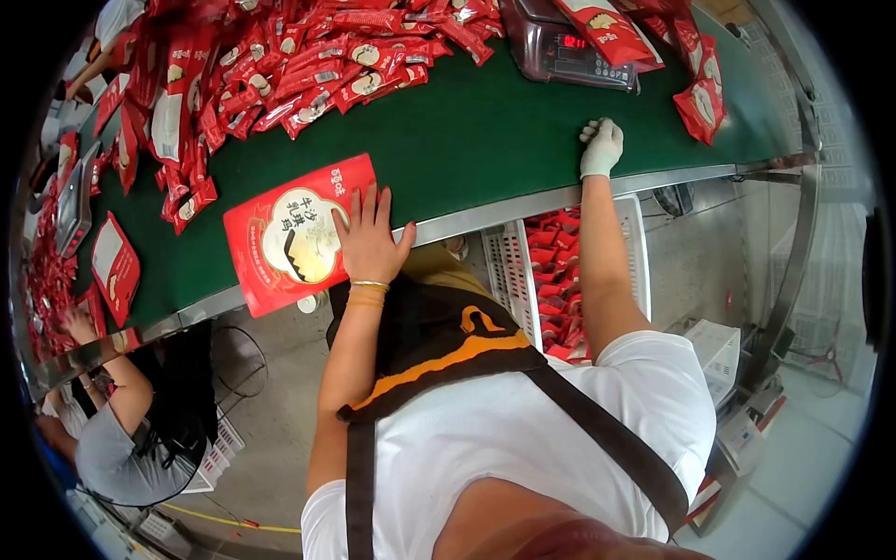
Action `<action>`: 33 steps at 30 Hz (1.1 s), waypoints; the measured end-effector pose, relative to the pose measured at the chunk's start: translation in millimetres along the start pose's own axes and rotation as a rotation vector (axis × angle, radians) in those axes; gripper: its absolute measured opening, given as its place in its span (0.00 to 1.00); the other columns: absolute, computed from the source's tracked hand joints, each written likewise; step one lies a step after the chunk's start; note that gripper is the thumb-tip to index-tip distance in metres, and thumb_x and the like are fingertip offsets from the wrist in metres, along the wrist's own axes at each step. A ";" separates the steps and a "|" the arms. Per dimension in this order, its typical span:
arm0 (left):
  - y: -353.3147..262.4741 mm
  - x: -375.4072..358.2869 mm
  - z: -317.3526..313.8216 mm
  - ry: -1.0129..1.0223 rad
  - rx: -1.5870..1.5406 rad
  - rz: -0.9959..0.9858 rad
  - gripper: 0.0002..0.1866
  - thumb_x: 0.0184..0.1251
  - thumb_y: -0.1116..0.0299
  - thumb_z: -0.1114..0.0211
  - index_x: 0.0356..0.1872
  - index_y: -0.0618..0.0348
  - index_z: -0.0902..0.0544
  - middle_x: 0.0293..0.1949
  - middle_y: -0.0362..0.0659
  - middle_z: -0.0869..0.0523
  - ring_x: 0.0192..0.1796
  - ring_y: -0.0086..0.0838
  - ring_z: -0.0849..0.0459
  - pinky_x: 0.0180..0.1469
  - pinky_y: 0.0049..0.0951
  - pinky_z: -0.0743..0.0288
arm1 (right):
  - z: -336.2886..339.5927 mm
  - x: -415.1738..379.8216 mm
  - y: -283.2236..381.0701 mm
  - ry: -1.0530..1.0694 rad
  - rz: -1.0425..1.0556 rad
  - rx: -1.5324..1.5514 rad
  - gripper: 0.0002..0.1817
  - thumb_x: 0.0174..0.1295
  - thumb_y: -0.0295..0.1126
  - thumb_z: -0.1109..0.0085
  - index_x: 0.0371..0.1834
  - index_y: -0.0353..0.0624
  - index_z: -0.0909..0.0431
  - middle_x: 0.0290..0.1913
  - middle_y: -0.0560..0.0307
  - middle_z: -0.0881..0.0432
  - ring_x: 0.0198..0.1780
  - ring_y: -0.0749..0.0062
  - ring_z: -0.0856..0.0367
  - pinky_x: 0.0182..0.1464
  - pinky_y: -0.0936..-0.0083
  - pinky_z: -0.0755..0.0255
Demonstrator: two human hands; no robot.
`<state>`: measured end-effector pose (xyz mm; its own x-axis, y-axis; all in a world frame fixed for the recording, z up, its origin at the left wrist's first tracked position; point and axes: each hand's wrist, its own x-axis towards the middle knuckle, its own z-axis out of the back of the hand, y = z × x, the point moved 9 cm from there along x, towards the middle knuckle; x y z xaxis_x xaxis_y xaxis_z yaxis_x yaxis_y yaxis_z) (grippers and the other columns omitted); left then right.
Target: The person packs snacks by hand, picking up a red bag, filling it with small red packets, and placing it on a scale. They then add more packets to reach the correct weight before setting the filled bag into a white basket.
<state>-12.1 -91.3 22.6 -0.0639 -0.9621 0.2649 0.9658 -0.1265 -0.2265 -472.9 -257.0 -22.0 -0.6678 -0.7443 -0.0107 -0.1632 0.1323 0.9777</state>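
Note:
My bare left hand (375,233) lies with its fingers stretched out over the right edge of a flat red pouch (252,245). The pouch has a round cream label and overlaps the metal edge of the green table. A white glove covers my right hand (602,147), which is curled into a fist just above the table's front edge, with nothing seen sticking out of it. Beyond that hand stands a digital scale (574,61) with lit red digits. A red packet (611,35) lies on the scale.
Small red snack packets (327,70) are heaped along the back of the green table (485,131). More packets (700,103) lie at the right. Under the edge stands a white crate (513,280) holding red packets. Another person (131,439) works at the lower left.

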 end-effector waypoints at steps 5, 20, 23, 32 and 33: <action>-3.4 -7.5 -3.6 0.018 -0.003 0.002 0.34 0.62 0.46 0.41 0.66 0.55 0.27 0.70 0.44 0.30 0.73 0.43 0.36 0.72 0.62 0.52 | -53.3 11.6 48.3 0.175 -0.291 0.286 0.55 0.61 0.71 0.52 0.76 0.37 0.56 0.71 0.37 0.42 0.69 0.43 0.37 0.65 0.48 0.34; -4.8 3.3 -11.2 0.168 0.058 0.080 0.36 0.63 0.45 0.42 0.67 0.57 0.30 0.72 0.47 0.34 0.76 0.46 0.42 0.70 0.73 0.59 | -13.0 123.1 140.8 -0.631 0.077 -0.282 0.30 0.56 0.44 0.33 0.59 0.40 0.27 0.59 0.39 0.23 0.56 0.48 0.22 0.57 0.57 0.26; -48.0 29.9 -16.7 0.250 0.139 0.049 0.37 0.61 0.45 0.40 0.68 0.57 0.30 0.73 0.47 0.36 0.78 0.46 0.46 0.69 0.74 0.60 | -6.8 116.4 223.8 -0.585 0.537 -0.506 0.22 0.52 0.39 0.34 0.47 0.36 0.19 0.55 0.35 0.22 0.53 0.47 0.21 0.56 0.59 0.26; -187.3 75.2 -77.9 0.469 -0.164 -0.477 0.48 0.55 0.35 0.39 0.73 0.54 0.37 0.78 0.47 0.47 0.79 0.45 0.50 0.70 0.75 0.65 | -144.5 321.6 182.5 0.335 0.728 -1.522 0.12 0.59 0.39 0.43 0.43 0.56 0.13 0.72 0.49 0.34 0.65 0.53 0.26 0.65 0.63 0.30; -186.4 75.2 -77.2 0.480 -0.155 -0.472 0.48 0.55 0.35 0.39 0.73 0.54 0.37 0.78 0.47 0.47 0.79 0.45 0.50 0.70 0.75 0.65 | -151.0 327.6 165.5 0.426 0.611 -1.615 0.12 0.59 0.39 0.42 0.43 0.54 0.14 0.71 0.49 0.33 0.65 0.54 0.26 0.64 0.63 0.29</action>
<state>-216.3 -158.6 12.3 -0.6073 -0.7915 -0.0685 0.7625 -0.5566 -0.3297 -609.0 -577.8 168.0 -0.0950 -0.9768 0.1919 0.9953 -0.0893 0.0385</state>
